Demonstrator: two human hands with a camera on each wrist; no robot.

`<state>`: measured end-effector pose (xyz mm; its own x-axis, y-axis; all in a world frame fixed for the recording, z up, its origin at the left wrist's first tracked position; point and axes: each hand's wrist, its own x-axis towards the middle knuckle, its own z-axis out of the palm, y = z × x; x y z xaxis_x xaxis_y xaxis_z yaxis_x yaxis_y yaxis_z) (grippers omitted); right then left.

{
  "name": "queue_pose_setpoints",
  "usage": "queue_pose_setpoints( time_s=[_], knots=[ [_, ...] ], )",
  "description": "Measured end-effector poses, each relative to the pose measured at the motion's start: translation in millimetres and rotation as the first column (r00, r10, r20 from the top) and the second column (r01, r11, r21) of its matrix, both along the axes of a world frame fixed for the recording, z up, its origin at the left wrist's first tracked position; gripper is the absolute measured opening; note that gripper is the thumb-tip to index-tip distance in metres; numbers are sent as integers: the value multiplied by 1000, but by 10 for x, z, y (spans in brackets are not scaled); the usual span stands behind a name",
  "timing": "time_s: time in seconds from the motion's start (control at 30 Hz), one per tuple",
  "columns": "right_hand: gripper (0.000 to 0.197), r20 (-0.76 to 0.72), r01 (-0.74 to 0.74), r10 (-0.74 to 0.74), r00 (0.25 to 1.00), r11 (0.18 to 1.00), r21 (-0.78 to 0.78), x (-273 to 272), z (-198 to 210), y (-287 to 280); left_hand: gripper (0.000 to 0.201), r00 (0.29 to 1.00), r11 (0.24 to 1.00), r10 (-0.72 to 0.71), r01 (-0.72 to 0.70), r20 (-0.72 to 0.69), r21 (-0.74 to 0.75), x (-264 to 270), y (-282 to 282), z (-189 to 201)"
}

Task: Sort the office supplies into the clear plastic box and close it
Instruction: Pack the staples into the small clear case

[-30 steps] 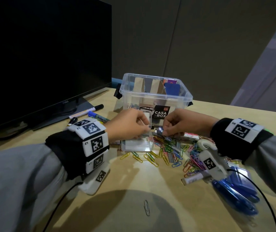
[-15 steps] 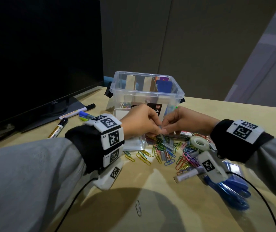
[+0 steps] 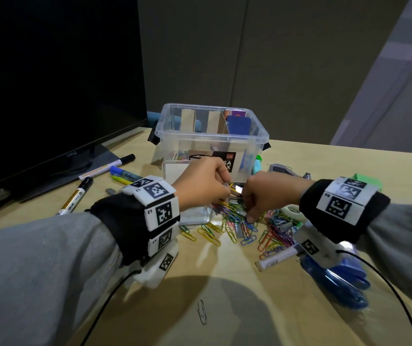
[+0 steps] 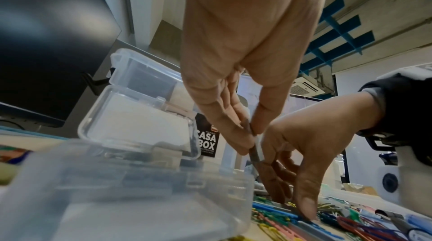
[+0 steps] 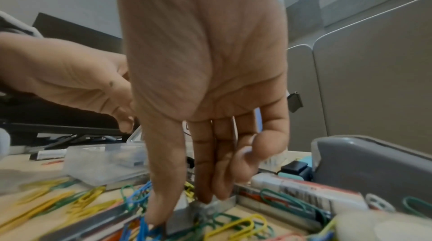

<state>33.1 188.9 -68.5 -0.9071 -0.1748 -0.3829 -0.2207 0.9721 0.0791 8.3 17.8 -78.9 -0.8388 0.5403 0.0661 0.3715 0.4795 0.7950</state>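
Staple strips [image 5: 203,206] lying flat among the paper clips [image 3: 234,228] are pinched by the right hand [image 3: 269,193], long axis along the desk [image 3: 237,283]. One thin strip [image 4: 257,150], tilted steeply downward, is pinched by the left hand [image 3: 202,182] beside the open small case [image 4: 131,171], before the clear plastic box [image 3: 212,136].

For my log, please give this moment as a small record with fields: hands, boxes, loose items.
left hand: pinches a thin grey staple strip
right hand: fingertips pinch a grey staple block on the table
large clear plastic box: open, cardboard dividers inside
small clear hinged case: open, beside left hand
loose items: coloured paper clips, markers
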Motion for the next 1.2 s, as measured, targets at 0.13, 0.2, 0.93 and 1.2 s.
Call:
queue_pose_setpoints(
  time_s=[0.13, 0.2, 0.93, 1.2],
  knots=[
    [28, -25, -24, 26, 999, 998, 52, -11, -11, -47, 19, 994, 994, 39, -50, 105, 101, -20, -59, -34],
    [28, -33, -32, 35, 999, 996, 87, -9, -16, -66, 18, 988, 991, 44, -63, 151, 122, -27, -90, -43],
    [15, -38, 202, -311, 950, 702, -683, 38, 526, 130, 11, 908, 940, 130, -241, 398, 243, -1, -238, -22],
    [20, 176, 307, -393, 902, 300, -903, 117, 410, -31, 13, 799, 841, 81, -376, 596, 389, -1, -253, 95]
  ],
)
